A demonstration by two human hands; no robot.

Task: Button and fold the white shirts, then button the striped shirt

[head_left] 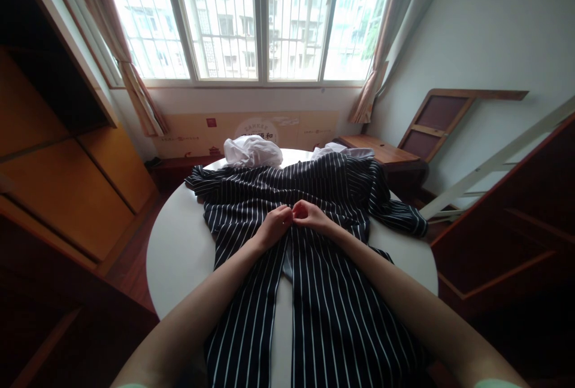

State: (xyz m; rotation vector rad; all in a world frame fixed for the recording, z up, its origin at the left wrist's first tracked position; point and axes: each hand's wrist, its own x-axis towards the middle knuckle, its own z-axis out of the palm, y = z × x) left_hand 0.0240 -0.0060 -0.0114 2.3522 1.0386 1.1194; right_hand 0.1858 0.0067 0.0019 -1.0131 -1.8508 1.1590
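both hands met at the middle of the striped shirt (314, 244), the left hand (273, 225) and right hand (309, 215) touching, fingers pinched on its front edges. it lay spread across the round white table (175, 250), white cloth (252, 151) bunched beyond its collar.

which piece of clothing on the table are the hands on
The dark striped shirt: both the left hand and right hand pinch its front. The white garment lies untouched behind.
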